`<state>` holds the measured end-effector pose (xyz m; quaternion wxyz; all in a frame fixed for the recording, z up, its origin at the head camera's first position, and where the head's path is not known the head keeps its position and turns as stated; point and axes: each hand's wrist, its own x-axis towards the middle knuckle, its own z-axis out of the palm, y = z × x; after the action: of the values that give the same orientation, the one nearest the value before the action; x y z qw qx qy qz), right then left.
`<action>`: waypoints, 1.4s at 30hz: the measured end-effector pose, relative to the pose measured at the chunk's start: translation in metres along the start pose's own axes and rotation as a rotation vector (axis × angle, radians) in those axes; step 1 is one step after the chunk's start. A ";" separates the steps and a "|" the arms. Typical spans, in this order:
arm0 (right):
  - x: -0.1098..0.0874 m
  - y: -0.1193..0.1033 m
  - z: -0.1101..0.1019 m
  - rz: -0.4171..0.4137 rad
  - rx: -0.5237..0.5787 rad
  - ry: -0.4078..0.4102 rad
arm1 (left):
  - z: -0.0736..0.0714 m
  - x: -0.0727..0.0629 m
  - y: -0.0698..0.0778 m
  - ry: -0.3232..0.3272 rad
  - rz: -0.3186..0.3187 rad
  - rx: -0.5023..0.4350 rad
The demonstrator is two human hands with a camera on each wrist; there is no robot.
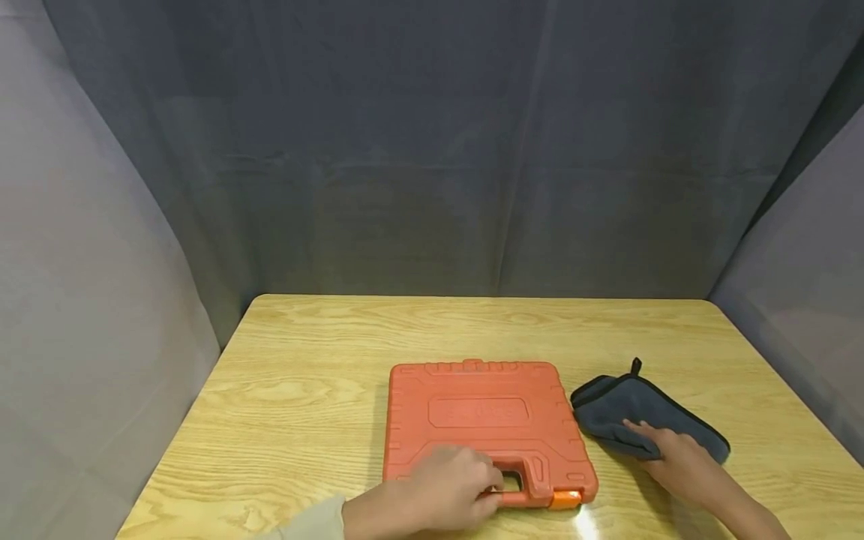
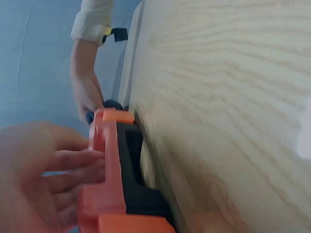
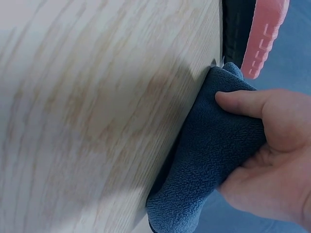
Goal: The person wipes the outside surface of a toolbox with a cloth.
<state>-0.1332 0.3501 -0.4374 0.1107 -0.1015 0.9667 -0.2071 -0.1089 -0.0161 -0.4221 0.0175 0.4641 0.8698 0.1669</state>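
Observation:
An orange-red plastic carrying case (image 1: 479, 420) lies flat on the table, its handle and orange latch (image 1: 565, 499) toward the near side. My left hand (image 1: 448, 484) is at the handle, with fingers curled over it. In the left wrist view, these fingers (image 2: 77, 162) reach behind the red handle bar (image 2: 112, 160), and the black lower half of the case shows below. To the right of the case, my right hand (image 1: 682, 461) grips a folded dark blue-grey cloth (image 1: 634, 409) with black edging and a small loop. Its thumb (image 3: 240, 103) presses on the cloth in the right wrist view.
The wooden table (image 1: 290, 390) extends to the left of and behind the case. A dark curtain (image 1: 405, 187) hangs beyond its far edge, with pale panels (image 1: 88, 262) at both sides. The cloth lies close by the case's right edge.

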 end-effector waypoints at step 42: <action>0.017 -0.051 -0.041 -0.051 0.162 0.221 | 0.029 -0.033 -0.075 0.655 -0.711 -0.712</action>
<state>-0.1517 0.3158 -0.3826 0.0060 -0.0935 0.9503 -0.2970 -0.1447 -0.0731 -0.4764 -0.0424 0.0347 0.8225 0.5661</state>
